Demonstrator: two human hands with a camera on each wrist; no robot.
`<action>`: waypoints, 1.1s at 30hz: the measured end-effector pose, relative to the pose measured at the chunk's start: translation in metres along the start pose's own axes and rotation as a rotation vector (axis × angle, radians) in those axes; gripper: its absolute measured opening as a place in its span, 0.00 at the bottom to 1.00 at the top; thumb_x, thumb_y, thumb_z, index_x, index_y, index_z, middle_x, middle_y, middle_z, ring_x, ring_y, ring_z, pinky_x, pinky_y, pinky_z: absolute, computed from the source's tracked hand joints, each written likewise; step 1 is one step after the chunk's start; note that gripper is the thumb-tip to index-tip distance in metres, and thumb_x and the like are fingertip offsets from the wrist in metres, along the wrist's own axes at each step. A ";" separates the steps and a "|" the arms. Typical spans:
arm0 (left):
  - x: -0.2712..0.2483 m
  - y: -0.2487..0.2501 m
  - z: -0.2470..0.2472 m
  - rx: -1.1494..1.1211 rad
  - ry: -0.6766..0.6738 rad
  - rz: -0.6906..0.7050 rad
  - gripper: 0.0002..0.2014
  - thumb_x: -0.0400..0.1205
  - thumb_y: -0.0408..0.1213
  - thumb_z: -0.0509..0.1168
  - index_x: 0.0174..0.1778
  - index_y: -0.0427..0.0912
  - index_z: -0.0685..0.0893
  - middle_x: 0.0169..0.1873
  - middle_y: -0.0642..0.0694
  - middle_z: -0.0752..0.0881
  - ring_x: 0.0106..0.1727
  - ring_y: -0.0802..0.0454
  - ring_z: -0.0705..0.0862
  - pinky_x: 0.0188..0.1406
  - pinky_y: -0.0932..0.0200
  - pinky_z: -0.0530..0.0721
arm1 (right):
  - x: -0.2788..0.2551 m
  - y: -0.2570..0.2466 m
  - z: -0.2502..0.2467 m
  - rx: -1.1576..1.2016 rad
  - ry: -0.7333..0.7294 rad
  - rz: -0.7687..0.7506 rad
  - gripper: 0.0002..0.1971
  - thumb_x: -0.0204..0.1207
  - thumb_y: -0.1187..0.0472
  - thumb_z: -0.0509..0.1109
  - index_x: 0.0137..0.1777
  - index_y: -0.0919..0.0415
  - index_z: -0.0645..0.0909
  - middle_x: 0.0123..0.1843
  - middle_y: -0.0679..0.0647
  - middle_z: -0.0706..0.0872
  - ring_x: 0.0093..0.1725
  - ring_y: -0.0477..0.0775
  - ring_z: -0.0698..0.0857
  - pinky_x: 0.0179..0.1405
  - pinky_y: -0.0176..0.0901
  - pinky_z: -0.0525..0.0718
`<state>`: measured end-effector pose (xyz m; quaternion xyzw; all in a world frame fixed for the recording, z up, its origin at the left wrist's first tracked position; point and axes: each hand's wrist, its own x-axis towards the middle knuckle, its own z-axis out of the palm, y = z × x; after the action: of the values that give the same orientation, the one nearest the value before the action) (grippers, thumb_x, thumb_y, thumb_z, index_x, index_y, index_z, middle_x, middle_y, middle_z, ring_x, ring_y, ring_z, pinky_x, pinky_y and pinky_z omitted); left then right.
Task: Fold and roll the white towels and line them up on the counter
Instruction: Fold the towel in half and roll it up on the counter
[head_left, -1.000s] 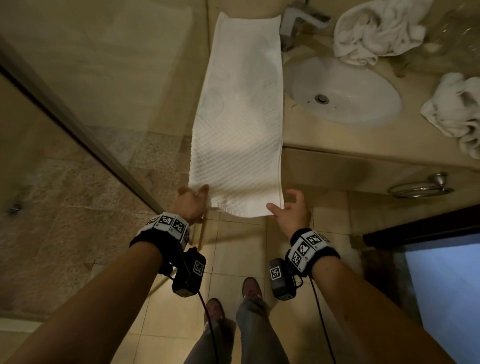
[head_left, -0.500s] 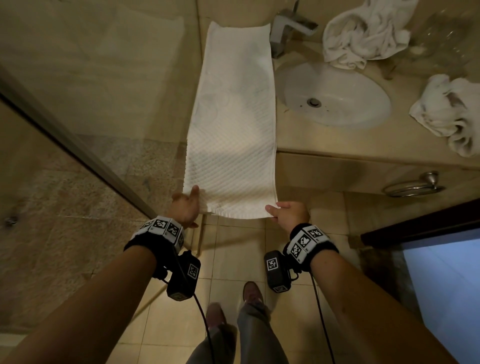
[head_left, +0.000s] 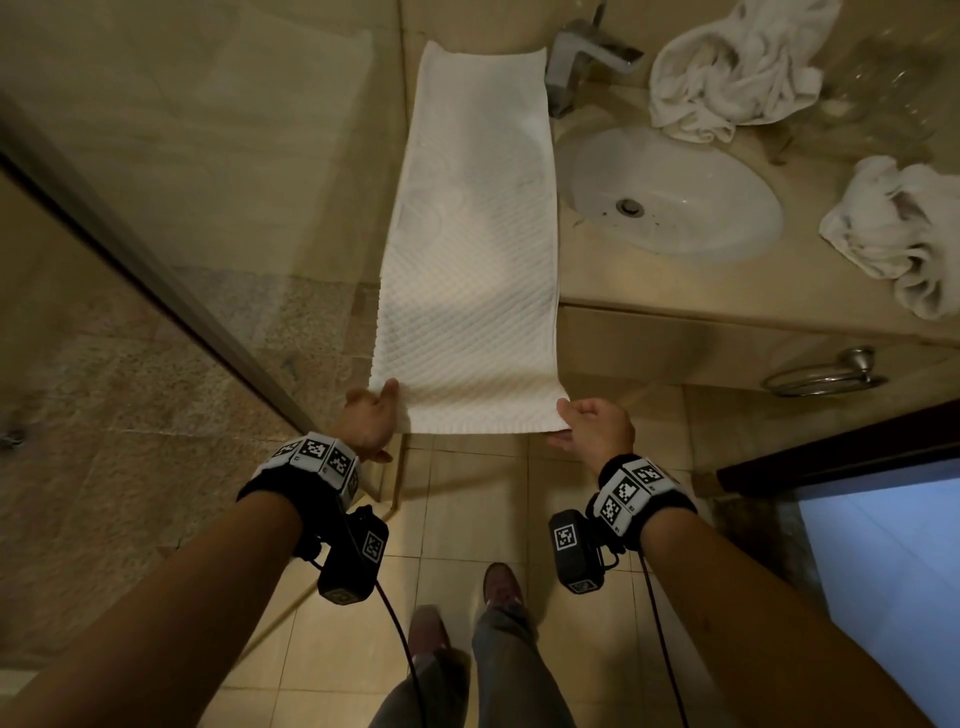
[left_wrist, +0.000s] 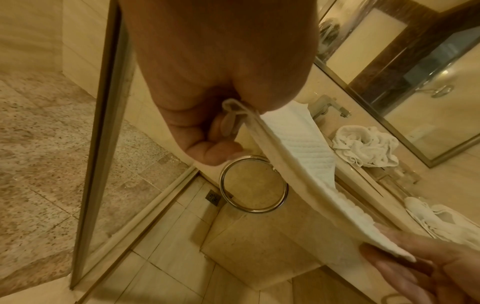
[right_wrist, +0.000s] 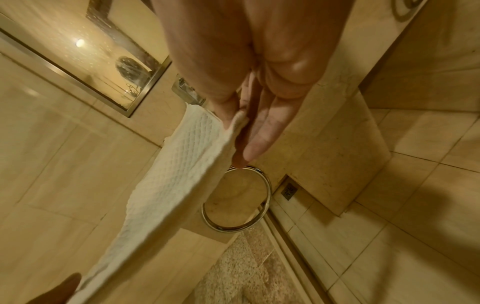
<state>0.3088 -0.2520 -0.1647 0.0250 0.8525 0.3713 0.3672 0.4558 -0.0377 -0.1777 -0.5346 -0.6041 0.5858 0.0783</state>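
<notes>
A long white towel (head_left: 470, 244), folded into a narrow strip, lies on the counter (head_left: 675, 291) left of the sink, its near end held out past the counter edge. My left hand (head_left: 371, 418) pinches the near left corner; the left wrist view shows the towel's hem (left_wrist: 280, 156) caught between thumb and curled fingers. My right hand (head_left: 592, 428) pinches the near right corner, the towel (right_wrist: 182, 185) held between thumb and nearly straight fingers (right_wrist: 262, 142). Two crumpled white towels sit on the counter: one (head_left: 727, 73) behind the sink, one (head_left: 904, 244) at the far right.
A white sink (head_left: 670, 192) with a chrome tap (head_left: 582, 57) lies right of the strip. A glass shower partition (head_left: 156, 270) stands at my left. A chrome towel ring (head_left: 826, 376) hangs on the cabinet front. My legs stand on the tiled floor below.
Both hands have closed onto the towel's near corners, which they only touched a second ago. The near end is now held taut and level.
</notes>
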 end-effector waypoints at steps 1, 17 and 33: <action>0.001 -0.001 -0.002 -0.025 -0.004 -0.010 0.28 0.88 0.53 0.48 0.55 0.28 0.78 0.50 0.34 0.81 0.35 0.48 0.83 0.16 0.62 0.84 | -0.001 0.000 0.000 0.012 -0.001 -0.004 0.05 0.79 0.65 0.72 0.49 0.66 0.79 0.43 0.56 0.84 0.33 0.54 0.88 0.24 0.34 0.86; -0.006 0.006 -0.024 -0.453 -0.050 0.115 0.17 0.75 0.17 0.64 0.51 0.41 0.87 0.52 0.37 0.89 0.51 0.45 0.89 0.44 0.58 0.85 | -0.003 -0.008 -0.003 -0.076 -0.258 -0.104 0.22 0.73 0.82 0.67 0.55 0.55 0.88 0.62 0.58 0.86 0.60 0.57 0.85 0.61 0.39 0.82; 0.019 0.026 -0.006 -0.703 0.203 -0.106 0.08 0.79 0.25 0.66 0.46 0.39 0.73 0.56 0.36 0.78 0.51 0.37 0.86 0.43 0.40 0.90 | 0.030 -0.020 0.022 0.067 -0.077 0.039 0.06 0.74 0.59 0.77 0.41 0.58 0.83 0.50 0.59 0.89 0.50 0.58 0.89 0.55 0.57 0.88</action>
<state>0.2857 -0.2308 -0.1567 -0.1839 0.7049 0.6227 0.2855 0.4159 -0.0245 -0.1841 -0.5204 -0.5761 0.6273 0.0614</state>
